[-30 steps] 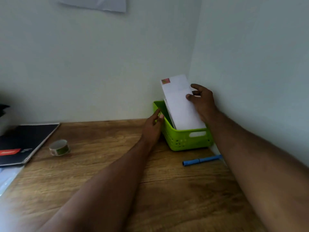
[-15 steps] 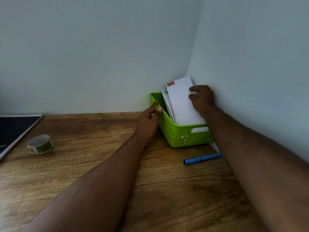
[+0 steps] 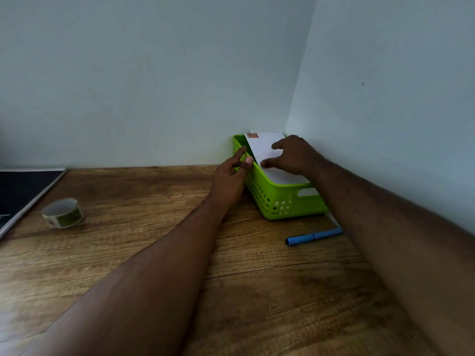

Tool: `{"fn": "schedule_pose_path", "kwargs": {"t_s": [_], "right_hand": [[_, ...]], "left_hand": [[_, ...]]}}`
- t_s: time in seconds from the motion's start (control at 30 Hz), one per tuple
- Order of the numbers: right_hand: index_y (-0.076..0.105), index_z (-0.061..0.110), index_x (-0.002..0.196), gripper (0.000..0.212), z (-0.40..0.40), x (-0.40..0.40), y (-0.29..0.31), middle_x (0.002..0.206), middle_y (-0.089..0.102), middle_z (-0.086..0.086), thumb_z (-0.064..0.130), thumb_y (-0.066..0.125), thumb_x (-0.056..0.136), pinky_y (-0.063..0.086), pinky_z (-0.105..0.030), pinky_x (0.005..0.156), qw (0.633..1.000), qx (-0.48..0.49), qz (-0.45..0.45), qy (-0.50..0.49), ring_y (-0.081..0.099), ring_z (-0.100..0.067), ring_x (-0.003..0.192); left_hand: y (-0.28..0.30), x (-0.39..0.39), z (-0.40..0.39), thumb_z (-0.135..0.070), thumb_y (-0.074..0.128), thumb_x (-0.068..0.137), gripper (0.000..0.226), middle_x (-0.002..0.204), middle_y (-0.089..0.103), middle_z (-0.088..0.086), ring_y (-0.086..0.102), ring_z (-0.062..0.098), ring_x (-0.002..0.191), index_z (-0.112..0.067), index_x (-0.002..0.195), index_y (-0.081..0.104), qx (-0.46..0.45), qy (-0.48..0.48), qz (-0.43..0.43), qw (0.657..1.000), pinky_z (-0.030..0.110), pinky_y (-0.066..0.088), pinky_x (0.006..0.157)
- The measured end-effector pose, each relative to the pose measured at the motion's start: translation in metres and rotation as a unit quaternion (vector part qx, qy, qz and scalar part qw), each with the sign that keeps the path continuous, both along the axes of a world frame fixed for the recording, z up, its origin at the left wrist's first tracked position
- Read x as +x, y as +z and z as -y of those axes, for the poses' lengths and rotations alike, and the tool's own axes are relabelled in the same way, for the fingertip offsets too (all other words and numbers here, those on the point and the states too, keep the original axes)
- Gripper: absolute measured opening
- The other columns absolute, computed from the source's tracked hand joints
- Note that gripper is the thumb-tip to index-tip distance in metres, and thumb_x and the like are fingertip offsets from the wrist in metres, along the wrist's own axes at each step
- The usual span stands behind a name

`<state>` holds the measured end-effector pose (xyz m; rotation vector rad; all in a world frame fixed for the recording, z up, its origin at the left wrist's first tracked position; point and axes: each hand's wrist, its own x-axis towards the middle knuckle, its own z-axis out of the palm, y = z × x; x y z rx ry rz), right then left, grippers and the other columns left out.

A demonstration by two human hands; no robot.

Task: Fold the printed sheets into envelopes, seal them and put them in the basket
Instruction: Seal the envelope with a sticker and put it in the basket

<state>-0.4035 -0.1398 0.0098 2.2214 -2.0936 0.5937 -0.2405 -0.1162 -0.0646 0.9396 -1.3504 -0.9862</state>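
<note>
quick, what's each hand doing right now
Left hand: open, thumb and fingers touching the near rim of the green plastic basket, gripping nothing.
Right hand: open, spread fingers pressing the white paper envelope down into the basket.

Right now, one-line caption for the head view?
Right hand presses white paper envelope into green plastic basket; left hand touches its rim.

The basket [image 3: 276, 199] is bright lime green, with a grid of small square holes in its walls. The envelope [image 3: 262, 147] inside it is plain white, with a small reddish-orange square printed at its top left corner. The pen [image 3: 312, 237] is blue. The tape roll [image 3: 63, 213] is off-white with a green printed band. The table [image 3: 154, 201] shows brown wood grain. The notebook [image 3: 20, 191] is black. The walls [image 3: 154, 73] are pale.
</note>
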Motion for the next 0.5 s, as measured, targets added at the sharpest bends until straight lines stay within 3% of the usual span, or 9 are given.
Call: {"fn": "schedule_pose_path", "kwargs": {"t_s": [0.13,0.33,0.5], "right_hand": [[0.040,0.017,0.140,0.084,0.002,0.014,-0.006,0.144,0.041,-0.014,0.054,0.072,0.071,0.039,-0.037,0.103,0.993,0.062,-0.102,0.003,0.040,-0.030,0.132],[0.028,0.025,0.146,0.106,0.008,0.003,-0.004,0.146,0.036,-0.016,0.053,0.081,0.059,0.039,-0.043,0.105,0.995,0.046,-0.086,-0.024,0.038,-0.036,0.133],[0.019,0.031,0.148,0.103,0.009,0.008,-0.009,0.148,0.031,-0.011,0.052,0.076,0.065,0.040,-0.044,0.100,0.983,0.077,-0.162,-0.029,0.035,-0.038,0.132]], "left_hand": [[-0.001,-0.001,0.001,-0.038,0.057,0.096,0.047,0.132,0.061,0.005,0.054,0.016,0.124,-0.029,0.141,0.050,-0.004,0.002,0.013,1.000,0.042,0.043,0.107],[-0.001,0.000,0.002,-0.038,0.055,0.097,0.047,0.139,0.055,0.003,0.049,0.006,0.117,-0.027,0.142,0.049,-0.017,0.008,0.020,1.000,0.023,0.040,0.093],[-0.001,-0.001,0.002,-0.037,0.055,0.097,0.047,0.136,0.058,0.005,0.050,0.009,0.118,-0.027,0.142,0.048,-0.016,0.009,0.014,1.000,0.029,0.043,0.099]]}}
